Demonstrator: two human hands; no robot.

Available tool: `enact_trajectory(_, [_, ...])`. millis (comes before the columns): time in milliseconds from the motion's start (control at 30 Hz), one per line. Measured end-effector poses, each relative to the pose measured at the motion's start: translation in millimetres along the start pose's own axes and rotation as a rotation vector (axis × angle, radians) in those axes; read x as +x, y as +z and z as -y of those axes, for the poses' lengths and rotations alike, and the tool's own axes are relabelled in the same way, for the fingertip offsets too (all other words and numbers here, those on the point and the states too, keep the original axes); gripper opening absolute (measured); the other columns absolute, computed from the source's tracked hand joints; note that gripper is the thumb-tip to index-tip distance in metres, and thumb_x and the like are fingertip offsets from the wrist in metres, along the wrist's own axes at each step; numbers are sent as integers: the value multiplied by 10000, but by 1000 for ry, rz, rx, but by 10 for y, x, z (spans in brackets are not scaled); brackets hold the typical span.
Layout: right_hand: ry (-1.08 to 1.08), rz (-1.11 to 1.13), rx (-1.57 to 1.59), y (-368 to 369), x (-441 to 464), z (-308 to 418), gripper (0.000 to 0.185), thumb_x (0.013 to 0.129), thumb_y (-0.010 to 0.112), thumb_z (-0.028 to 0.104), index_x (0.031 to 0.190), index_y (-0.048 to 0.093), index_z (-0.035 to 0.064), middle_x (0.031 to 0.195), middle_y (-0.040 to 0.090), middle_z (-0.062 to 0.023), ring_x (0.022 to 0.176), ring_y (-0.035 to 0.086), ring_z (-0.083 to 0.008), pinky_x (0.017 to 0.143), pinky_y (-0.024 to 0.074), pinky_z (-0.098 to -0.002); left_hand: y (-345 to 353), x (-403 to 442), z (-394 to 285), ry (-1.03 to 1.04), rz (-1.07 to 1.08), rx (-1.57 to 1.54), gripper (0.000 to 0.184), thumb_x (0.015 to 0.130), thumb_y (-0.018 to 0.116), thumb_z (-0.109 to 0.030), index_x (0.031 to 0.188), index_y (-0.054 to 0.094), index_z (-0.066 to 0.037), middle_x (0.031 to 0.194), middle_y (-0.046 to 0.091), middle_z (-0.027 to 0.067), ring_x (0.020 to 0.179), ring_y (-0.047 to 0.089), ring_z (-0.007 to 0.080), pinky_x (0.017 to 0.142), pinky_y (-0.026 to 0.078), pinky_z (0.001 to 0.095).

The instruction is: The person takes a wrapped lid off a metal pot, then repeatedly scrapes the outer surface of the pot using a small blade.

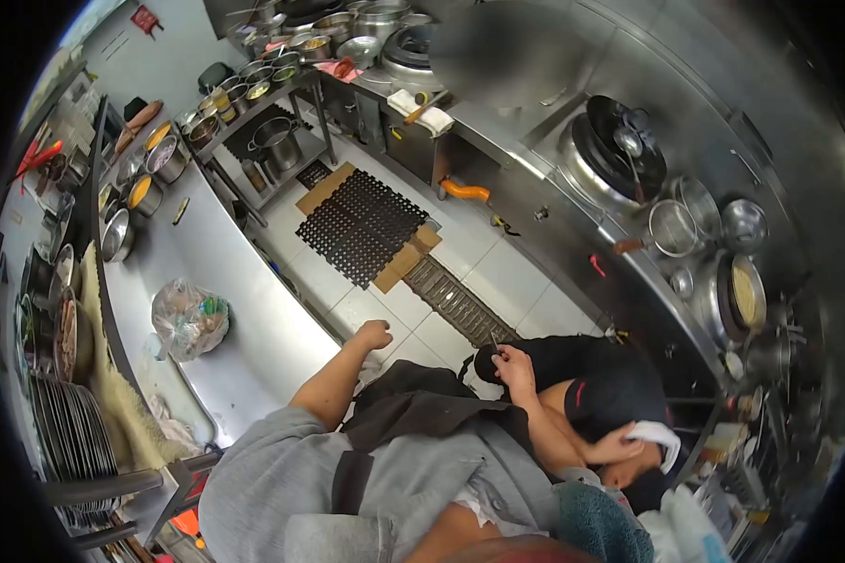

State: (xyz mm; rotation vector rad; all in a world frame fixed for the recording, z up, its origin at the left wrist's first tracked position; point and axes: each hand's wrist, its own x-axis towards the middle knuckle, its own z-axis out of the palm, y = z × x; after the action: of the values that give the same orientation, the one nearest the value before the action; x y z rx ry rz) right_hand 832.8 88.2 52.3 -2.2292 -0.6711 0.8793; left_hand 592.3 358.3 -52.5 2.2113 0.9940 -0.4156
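My left hand (374, 334) is curled closed, with nothing visible in it, past the edge of the steel counter (263, 324) and above the tiled floor. A tied clear plastic bag (190, 320) with mixed contents lies on that counter, left of the hand. My right hand (514, 368) is pinched closed in front of my dark apron (422, 403), on a small thin object that is too small to name. Beside it is a person in black clothing (620, 375); a hand (615, 444) touches a white cloth item (657, 436) there.
A black rubber mat (361, 225) and a floor drain grate (455, 302) lie ahead. Along the right runs a steel cooking range with a wok (620, 141) and strainers (672, 228). Food pots (145, 195) stand on the left counter, stacked plates (70, 441) at lower left.
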Motion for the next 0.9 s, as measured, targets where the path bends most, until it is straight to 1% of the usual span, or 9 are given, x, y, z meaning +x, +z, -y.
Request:
enact_trajectory(100, [-24, -3, -120, -216, 509, 119, 355, 787, 652, 175, 1110, 636, 30, 791, 671, -131, 580, 651, -204, 618, 518, -334, -5, 165, 115, -83, 49, 9, 480, 736, 609, -334, 1125, 634, -55, 1152, 616, 177, 1083, 573, 337, 946, 448, 382])
enact_trajectory(167, [-58, 9, -122, -226, 799, 159, 337, 804, 653, 133, 1114, 627, 3, 723, 654, -97, 532, 621, -151, 503, 482, -295, -81, 196, 138, -153, 67, -22, 468, 717, 568, -286, 1107, 642, -38, 1155, 611, 190, 1090, 577, 316, 955, 446, 367])
enact_trajectory(300, [-25, 118, -214, -210, 1377, 400, 334, 803, 652, 117, 1119, 627, 10, 727, 655, -103, 543, 628, -162, 530, 493, -305, -180, 500, 274, -228, -1, -170, 474, 718, 560, -303, 1106, 647, -44, 1163, 608, 186, 1088, 578, 318, 952, 448, 367])
enact_trajectory(400, [-250, 98, -452, -219, 1948, 470, 311, 790, 644, 140, 1084, 651, 38, 773, 672, -125, 590, 650, -203, 607, 518, -343, -280, 876, 505, -287, -52, -300, 476, 717, 558, -305, 1106, 648, -45, 1169, 607, 180, 1094, 575, 316, 952, 448, 365])
enact_trajectory(467, [-122, 168, -683, -270, 2268, 633, 294, 750, 624, 171, 1032, 683, 111, 967, 663, -178, 924, 622, -356, 847, 491, -417, -282, 1067, 761, -370, -35, -285, 456, 715, 558, -300, 1071, 661, -35, 1146, 619, 179, 1083, 582, 319, 939, 456, 372])
enact_trajectory(667, [-14, 177, -783, -292, 3350, 1200, 286, 728, 608, 184, 987, 694, 100, 954, 661, -190, 928, 624, -353, 886, 483, -421, -708, 1498, 1574, -528, 13, -336, 399, 716, 555, -272, 990, 683, -12, 1103, 626, 207, 1035, 601, 342, 902, 474, 398])
enact_trajectory(733, [-101, 187, -795, -159, 3744, 1287, 285, 734, 600, 189, 982, 694, 84, 937, 660, -204, 915, 629, -354, 866, 490, -423, -902, 1585, 1740, -534, -35, -293, 390, 717, 553, -262, 979, 684, -5, 1094, 625, 217, 1027, 603, 348, 900, 474, 402])
enact_trajectory(833, [-263, 210, -680, 177, 4281, 1614, 344, 753, 610, 137, 1073, 650, 19, 766, 683, -125, 550, 659, -187, 525, 522, -315, -1355, 1666, 1891, -561, -131, -345, 379, 723, 552, -258, 975, 687, -10, 1089, 624, 227, 1026, 602, 351, 904, 471, 404])
enact_trajectory(900, [-293, 307, -633, 524, 4563, 1876, 343, 756, 613, 141, 1074, 649, 19, 765, 681, -125, 549, 658, -188, 521, 519, -317, -1564, 1687, 1925, -609, -264, -417, 366, 721, 546, -245, 968, 689, -16, 1093, 628, 210, 1028, 600, 350, 910, 466, 406])
